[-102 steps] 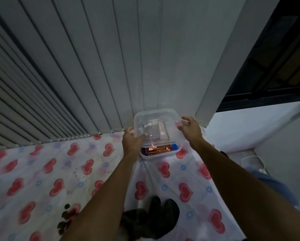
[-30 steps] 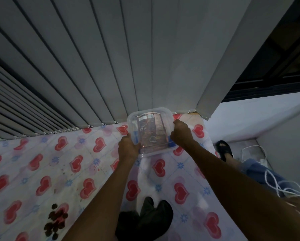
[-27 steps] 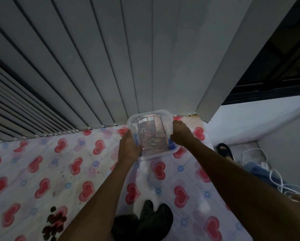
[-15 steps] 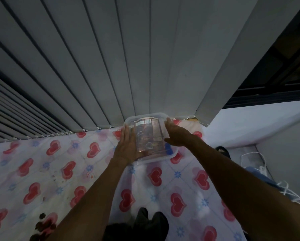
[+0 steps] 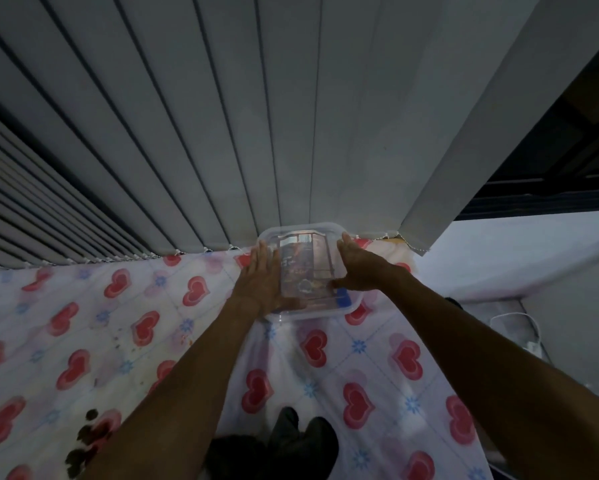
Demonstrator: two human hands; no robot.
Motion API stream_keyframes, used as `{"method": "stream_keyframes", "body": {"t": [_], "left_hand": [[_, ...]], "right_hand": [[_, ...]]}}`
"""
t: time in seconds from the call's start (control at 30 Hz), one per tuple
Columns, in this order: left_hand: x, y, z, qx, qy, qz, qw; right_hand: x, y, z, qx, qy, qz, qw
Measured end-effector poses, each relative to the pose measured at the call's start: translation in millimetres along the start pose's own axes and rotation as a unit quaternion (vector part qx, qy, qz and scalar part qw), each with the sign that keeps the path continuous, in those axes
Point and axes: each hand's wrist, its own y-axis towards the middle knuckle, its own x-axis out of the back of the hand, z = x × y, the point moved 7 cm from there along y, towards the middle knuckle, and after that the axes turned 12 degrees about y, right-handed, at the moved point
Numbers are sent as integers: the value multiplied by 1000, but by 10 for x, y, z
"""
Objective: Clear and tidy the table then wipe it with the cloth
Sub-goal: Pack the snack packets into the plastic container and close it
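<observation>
- left hand [image 5: 260, 282], right hand [image 5: 357, 268] flat, fingers straight, pressing clear box [image 5: 308, 271] at far edge of table [image 5: 125, 341]
- dark cloth [image 5: 291, 445] near, unused; brown spill [image 5: 90, 441] near left; wiping pending

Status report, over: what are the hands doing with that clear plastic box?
Left hand flat on the clear plastic lidded box, right hand pressing its right side. Box at far edge of heart-print tablecloth, by grey blinds. Dark cloth untouched, near edge.
</observation>
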Motion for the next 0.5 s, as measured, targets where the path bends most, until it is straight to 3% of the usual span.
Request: {"method": "stream_keyframes", "body": {"t": [0.2, 0.5], "left_hand": [[49, -138, 16, -54, 20, -8, 998], [-113, -84, 19, -61, 70, -41, 995]], "right_hand": [[-123, -82, -65, -23, -16, 8, 1000], [-118, -66, -41, -5, -8, -10, 1000]]}}
